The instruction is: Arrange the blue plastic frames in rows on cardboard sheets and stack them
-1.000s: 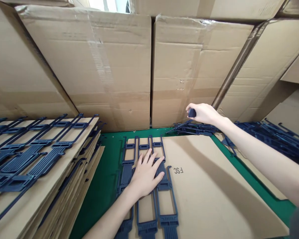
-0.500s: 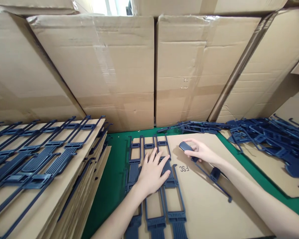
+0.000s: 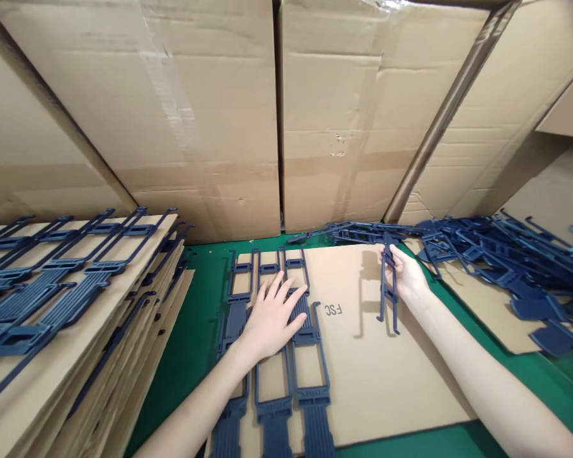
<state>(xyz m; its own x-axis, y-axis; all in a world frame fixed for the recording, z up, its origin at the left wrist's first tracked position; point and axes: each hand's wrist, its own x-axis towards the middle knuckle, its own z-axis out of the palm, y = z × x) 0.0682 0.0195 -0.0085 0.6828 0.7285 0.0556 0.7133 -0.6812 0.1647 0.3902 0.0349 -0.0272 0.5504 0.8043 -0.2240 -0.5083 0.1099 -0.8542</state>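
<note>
A thin dark blue piece is held up over the right part of the cardboard sheet, and its shadow is thrown on the sheet just beside it. It seems to be made of hard plastic, so it should feel light, stiff and a bit smooth. Its two long legs are skinny and have little hooks at the tips, so they could be bent or snapped if pushed too hard, and they could get caught on other pieces. It is best held by its wider middle, not by the legs. It is gripped near its far end by the fingers of the right hand. The left hand is spread flat on the laid-out pieces, with nothing pinched in it. The sheet is set on the green desk. More pieces are heaped in a tangled pile on the right, and others are spread on a stack of cardboard on the left. Big boxes are lined up behind
</note>
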